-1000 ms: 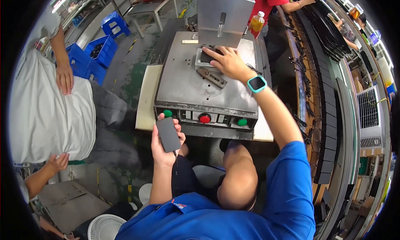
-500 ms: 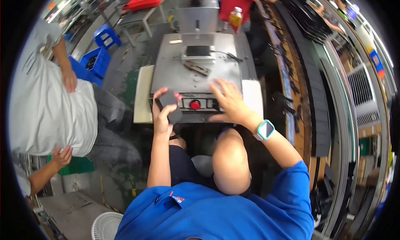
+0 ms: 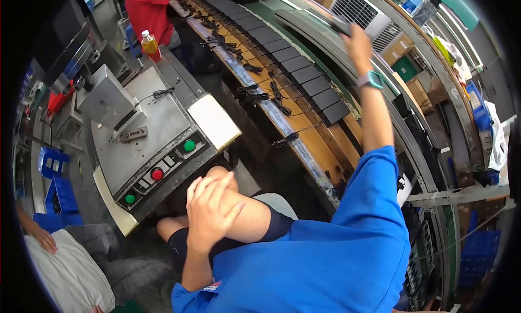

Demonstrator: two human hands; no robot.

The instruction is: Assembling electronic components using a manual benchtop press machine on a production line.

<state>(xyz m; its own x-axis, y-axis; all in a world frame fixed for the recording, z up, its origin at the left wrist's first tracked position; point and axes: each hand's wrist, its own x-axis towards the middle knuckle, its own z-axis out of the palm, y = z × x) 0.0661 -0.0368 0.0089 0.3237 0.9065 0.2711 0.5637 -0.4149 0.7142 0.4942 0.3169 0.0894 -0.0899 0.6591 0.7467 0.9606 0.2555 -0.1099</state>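
My right arm reaches far out to the right. At its end my right hand (image 3: pixel 359 51), blurred, is closed on a dark flat block (image 3: pixel 341 25) above the green conveyor line. It is seen nearly edge-on, so its kind is hard to make out. My left hand (image 3: pixel 209 212) lies over my bent knee with its fingers stretched and nothing in them. Black rectangular boxes with cables (image 3: pixel 312 74) stand in a long row on the wooden bench, left of my right forearm.
At the left stands a metal machine table (image 3: pixel 157 109) with a red button (image 3: pixel 157 174) and green buttons (image 3: pixel 189 145). A bottle of amber liquid (image 3: pixel 149 44) is at its far edge. One person in red (image 3: pixel 149 14) works beyond; another in white (image 3: pixel 70 269) sits left.
My view has turned right. The dark block was in my left hand over the machine table; a dark block is now in my right hand, stretched toward the line. My left hand has lowered to my knee.
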